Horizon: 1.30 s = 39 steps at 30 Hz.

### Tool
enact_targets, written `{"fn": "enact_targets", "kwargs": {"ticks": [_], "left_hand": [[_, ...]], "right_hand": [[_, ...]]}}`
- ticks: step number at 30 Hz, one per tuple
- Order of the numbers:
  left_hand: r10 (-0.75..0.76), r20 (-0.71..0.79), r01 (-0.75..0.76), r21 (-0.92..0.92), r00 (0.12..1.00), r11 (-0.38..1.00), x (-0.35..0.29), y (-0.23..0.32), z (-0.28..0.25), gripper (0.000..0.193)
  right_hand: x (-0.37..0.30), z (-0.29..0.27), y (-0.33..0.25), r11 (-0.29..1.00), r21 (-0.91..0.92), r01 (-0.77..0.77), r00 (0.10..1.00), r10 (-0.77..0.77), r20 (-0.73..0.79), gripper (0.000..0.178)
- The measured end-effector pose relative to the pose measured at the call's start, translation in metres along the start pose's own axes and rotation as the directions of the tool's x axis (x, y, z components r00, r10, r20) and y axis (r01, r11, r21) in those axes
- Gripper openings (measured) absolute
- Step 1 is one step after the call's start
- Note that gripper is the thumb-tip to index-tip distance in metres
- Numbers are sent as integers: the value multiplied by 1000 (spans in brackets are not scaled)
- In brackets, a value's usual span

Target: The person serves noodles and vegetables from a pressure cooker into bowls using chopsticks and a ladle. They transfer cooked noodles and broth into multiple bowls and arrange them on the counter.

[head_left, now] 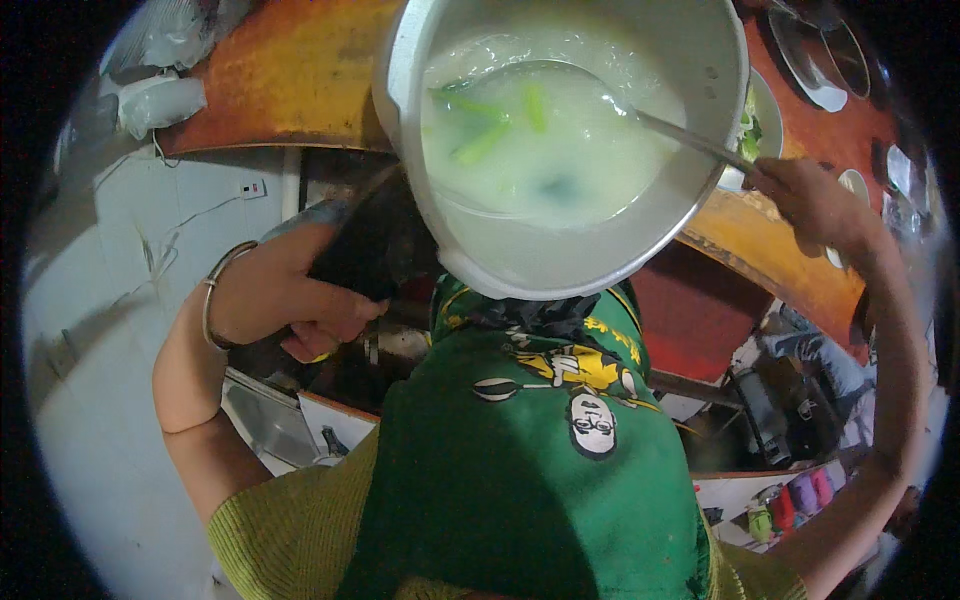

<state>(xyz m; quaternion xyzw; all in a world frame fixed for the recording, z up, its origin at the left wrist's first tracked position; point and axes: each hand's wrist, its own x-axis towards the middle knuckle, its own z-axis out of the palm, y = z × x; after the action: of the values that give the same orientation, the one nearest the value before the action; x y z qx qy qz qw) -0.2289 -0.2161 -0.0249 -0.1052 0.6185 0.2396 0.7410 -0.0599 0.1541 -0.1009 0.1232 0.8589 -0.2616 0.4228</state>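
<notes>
A deep silver metal pot point(560, 265) is tilted in front of me, with its open mouth facing up toward the view. Cloudy pale broth point(600, 185) fills part of it, and several light-green vegetable pieces point(484, 143) float there. My left hand point(300, 292) is closed around the pot's dark handle point(375, 232), left of the rim; part of the grip is in shadow. From the right, my right hand point(815, 205) grips the end of a metal ladle point(690, 138). The ladle's bowl lies in the broth, partly under the surface.
An orange-brown wooden table point(290, 75) lies behind the pot and runs to the right. A plate of leafy greens point(765, 115) and other dishes stand there. Clear plastic bags point(165, 105) sit at the far left. Colourful packets point(790, 503) are low on the right.
</notes>
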Motion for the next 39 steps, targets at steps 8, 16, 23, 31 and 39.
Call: {"fn": "enact_targets", "kwargs": {"ticks": [8, 16, 23, 31, 39], "left_hand": [[59, 66, -53, -82, 996, 995, 4, -5, -2, 15], [104, 68, -103, -25, 992, 994, 17, -6, -7, 14], [97, 43, -95, -52, 994, 994, 31, -16, -28, 14], [93, 200, -44, -237, 975, 970, 15, -13, -30, 15], [209, 192, -144, -303, 959, 942, 8, -11, -18, 8]], "right_hand": [[-9, 35, -32, 800, 572, -181, 935, -41, 353, 33], [-22, 61, -44, 520, 801, -297, 912, -93, 399, 35], [-43, 70, -58, 394, 877, -275, 947, -44, 317, 37], [-89, 72, -82, 247, 925, -287, 958, 52, 283, 37], [-102, 110, -74, 3, 958, -287, 958, 10, 287, 33]]}}
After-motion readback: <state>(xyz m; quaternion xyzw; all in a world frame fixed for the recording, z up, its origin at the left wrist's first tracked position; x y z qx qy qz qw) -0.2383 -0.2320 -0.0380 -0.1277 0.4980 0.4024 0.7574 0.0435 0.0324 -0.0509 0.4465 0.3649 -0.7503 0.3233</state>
